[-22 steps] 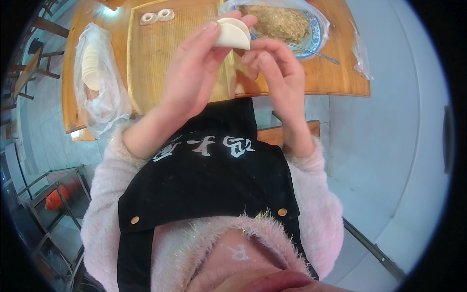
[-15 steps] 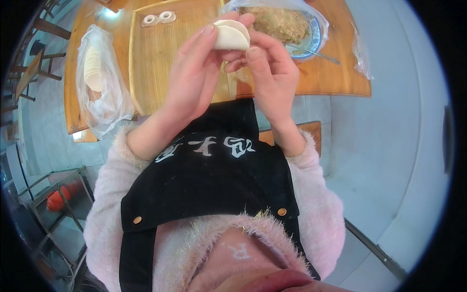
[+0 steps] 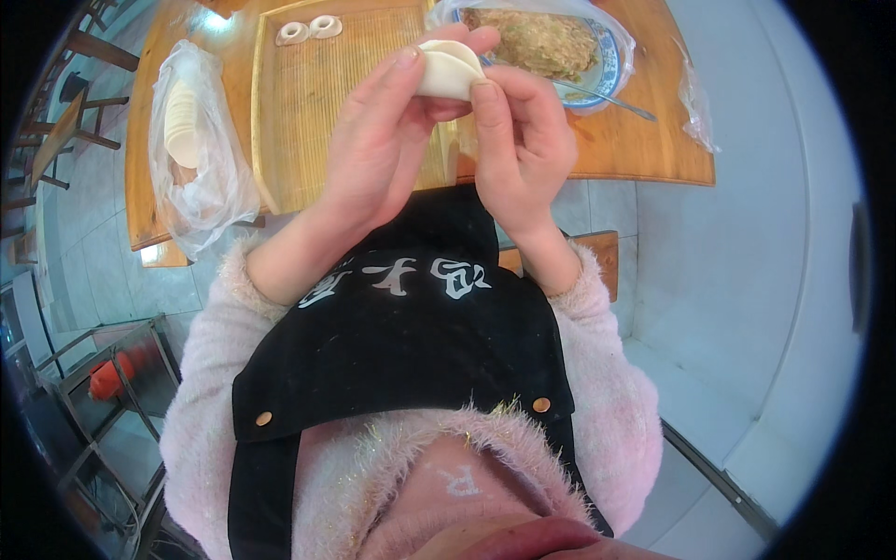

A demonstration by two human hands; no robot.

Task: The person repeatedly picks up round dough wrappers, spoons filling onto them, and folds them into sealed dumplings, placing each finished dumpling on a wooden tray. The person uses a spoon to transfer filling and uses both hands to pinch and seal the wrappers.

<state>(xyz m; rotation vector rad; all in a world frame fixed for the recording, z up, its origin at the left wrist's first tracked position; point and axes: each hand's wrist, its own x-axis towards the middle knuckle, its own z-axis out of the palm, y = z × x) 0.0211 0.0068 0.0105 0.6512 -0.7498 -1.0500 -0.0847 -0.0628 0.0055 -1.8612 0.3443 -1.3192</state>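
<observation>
A pale folded dumpling is held up over the table between both hands. My left hand cups it from the left with the fingers wrapped behind. My right hand pinches its right edge with thumb and forefinger. Below them lies a bamboo tray carrying two finished dumplings at its far end. A blue-rimmed bowl of minced filling stands to the right, with a metal spoon resting in it.
A clear plastic bag with a stack of round wrappers lies at the left of the wooden table. Another crumpled plastic bag sits at the table's right end. Chairs and a metal rack stand at the left.
My right hand has closed in against the dumpling and now pinches its edge; both hands have shifted slightly with it.
</observation>
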